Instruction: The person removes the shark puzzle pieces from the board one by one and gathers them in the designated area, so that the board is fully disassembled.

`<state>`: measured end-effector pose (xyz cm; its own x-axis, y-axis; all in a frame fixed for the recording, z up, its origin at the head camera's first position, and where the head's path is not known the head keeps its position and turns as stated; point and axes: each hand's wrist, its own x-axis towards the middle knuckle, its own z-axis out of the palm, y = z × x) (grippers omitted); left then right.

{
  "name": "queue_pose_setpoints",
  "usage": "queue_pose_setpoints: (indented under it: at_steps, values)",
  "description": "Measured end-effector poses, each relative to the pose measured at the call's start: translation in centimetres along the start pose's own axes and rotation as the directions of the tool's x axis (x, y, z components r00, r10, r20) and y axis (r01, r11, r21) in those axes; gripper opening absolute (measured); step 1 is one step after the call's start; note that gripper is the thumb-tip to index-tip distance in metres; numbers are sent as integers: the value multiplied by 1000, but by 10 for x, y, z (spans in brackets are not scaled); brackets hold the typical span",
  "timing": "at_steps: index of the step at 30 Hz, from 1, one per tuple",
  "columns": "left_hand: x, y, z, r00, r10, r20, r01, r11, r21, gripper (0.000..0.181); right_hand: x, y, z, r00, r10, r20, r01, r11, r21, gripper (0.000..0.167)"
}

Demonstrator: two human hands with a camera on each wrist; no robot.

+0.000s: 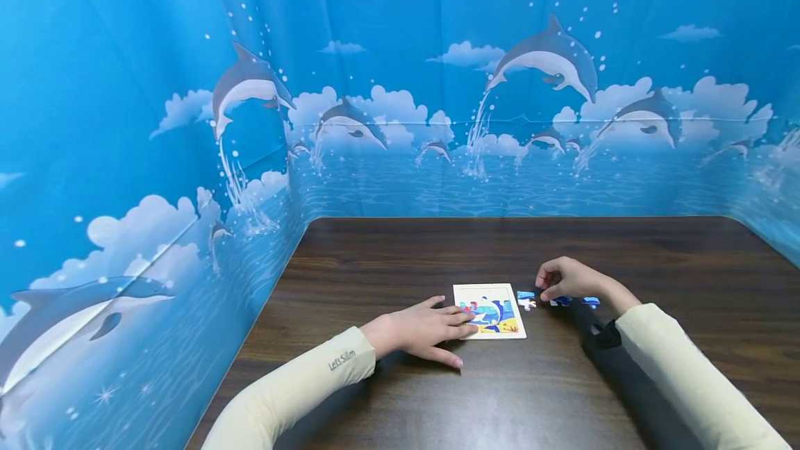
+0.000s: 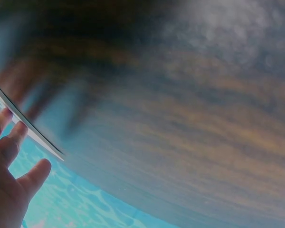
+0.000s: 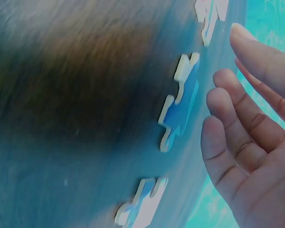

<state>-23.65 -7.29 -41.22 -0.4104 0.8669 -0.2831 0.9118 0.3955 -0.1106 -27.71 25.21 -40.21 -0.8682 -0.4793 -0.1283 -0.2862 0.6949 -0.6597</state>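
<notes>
The left hand [image 1: 428,330] lies with fingers spread, its fingertips resting on the left part of a white-framed picture puzzle board [image 1: 484,287]. In the left wrist view that hand [image 2: 12,175] touches the board [image 2: 33,130] near its edge. Right of the board, the right hand [image 1: 578,282] hovers by a row of loose puzzle pieces, close to a blue piece [image 1: 560,301]. The right wrist view shows this hand [image 3: 256,152] with fingers loosely bent and nothing between them, beside a blue piece [image 3: 183,102].
A blue and white piece [image 1: 526,299] lies by the board's right edge, and another piece [image 1: 590,302] lies under the right wrist. The dark wooden table [image 1: 387,255] meets a blue dolphin-print curtain [image 1: 387,179] at its far and left edges.
</notes>
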Motion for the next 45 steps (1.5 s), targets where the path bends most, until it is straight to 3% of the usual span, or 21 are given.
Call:
queue_pose_setpoints:
  at_steps: [6,13,27,38,45]
  values:
    - [-1,2,-2,1000,2,-11,-1,999,54,66,-1,1,-1,1000,1,-3,-1,1000,-4,14]
    - [2,3,-6,998,24,-57,-16,990,143,58,8,-13,3,1000,-11,1,11,1000,-12,14]
    - [3,5,-5,995,34,-94,-19,988,153,51,38,-49,36,980,-155,128,166,983,-77,13]
    - [4,5,-4,994,43,-104,-26,988,153,51,40,-55,42,975,-153,158,167,983,-81,14]
    - [4,4,-4,991,52,-121,-31,985,169,52,40,-56,42,985,-120,126,140,976,-165,13]
